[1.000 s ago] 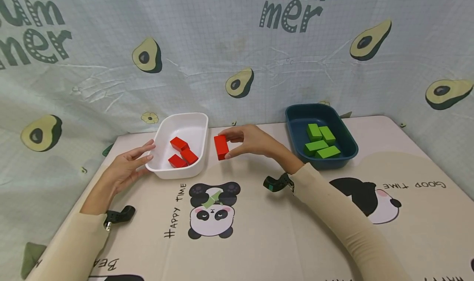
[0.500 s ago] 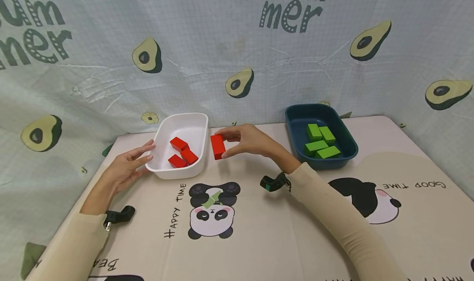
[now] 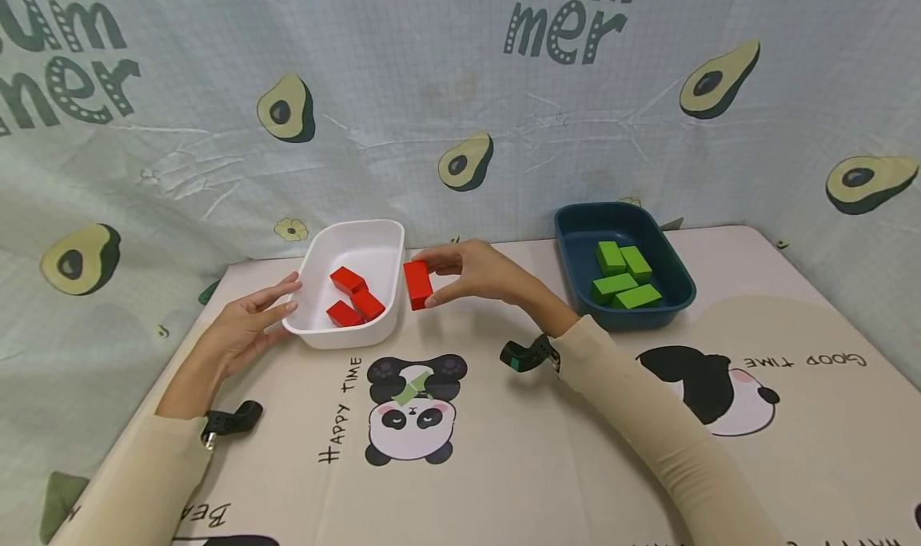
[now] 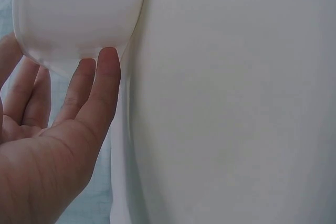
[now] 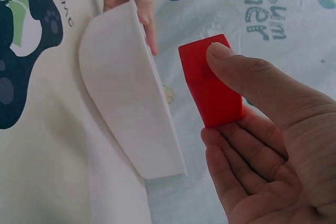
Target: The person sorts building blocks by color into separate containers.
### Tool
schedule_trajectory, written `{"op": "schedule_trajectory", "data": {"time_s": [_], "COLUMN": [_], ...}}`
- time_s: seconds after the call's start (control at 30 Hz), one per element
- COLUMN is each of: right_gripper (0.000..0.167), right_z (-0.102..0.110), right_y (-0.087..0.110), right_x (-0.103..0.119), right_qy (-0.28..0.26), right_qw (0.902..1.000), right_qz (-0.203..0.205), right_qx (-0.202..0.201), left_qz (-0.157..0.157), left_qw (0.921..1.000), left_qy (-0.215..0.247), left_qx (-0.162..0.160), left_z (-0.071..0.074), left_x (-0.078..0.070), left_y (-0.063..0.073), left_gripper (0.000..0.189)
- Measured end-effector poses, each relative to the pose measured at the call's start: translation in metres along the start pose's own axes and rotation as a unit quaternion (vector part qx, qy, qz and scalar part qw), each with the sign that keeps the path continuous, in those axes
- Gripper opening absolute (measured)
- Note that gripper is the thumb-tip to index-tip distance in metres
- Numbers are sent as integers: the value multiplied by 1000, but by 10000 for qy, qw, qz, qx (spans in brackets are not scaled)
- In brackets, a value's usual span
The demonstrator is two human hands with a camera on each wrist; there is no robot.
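A red rectangular block (image 3: 417, 285) is pinched between the thumb and fingers of my right hand (image 3: 489, 274), just right of the white container (image 3: 392, 310). The right wrist view shows the block (image 5: 215, 85) with the thumb on one end and fingertips at the other, raised beside the container's outer wall (image 5: 126, 98). Several red blocks (image 3: 368, 304) lie inside the white container. My left hand (image 3: 241, 326) touches the container's left side with extended fingers. Its fingertips meet the white wall (image 4: 79, 14) in the left wrist view.
A dark blue container (image 3: 676, 298) with several green blocks (image 3: 612, 257) stands at the back right. The table (image 3: 518, 450) has a panda-printed cover. An avocado-printed curtain (image 3: 403, 74) hangs right behind both containers.
My right hand has moved slightly left with the red block, bringing it closer to the white container's right rim. The left hand and both containers have stayed in place.
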State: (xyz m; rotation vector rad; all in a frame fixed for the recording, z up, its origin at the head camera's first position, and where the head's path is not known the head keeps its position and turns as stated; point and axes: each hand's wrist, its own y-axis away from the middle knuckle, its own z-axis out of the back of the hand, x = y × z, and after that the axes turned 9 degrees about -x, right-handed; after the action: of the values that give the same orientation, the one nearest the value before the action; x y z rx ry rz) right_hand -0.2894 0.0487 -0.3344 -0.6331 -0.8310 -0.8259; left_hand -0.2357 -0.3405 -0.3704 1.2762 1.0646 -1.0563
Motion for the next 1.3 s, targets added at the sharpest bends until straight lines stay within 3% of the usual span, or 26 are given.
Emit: {"op": "schedule_trajectory", "data": {"time_s": [1.03, 1.3], "right_gripper": [67, 66], "right_z": [-5, -3], "right_y": [-15, -19], "right_x": [4, 3], "right_qy": [-231, -232], "right_qw": [9995, 9996], "right_qz": [183, 68], "right_qx": [96, 131], "left_qz": [-12, 21], "left_qw": [9999, 9998], "left_qy": [109, 213], "left_qx": [5, 10], "left_z": [-1, 0], "left_x": [0, 0], "left_y": [1, 1], "left_gripper": [59, 57]}}
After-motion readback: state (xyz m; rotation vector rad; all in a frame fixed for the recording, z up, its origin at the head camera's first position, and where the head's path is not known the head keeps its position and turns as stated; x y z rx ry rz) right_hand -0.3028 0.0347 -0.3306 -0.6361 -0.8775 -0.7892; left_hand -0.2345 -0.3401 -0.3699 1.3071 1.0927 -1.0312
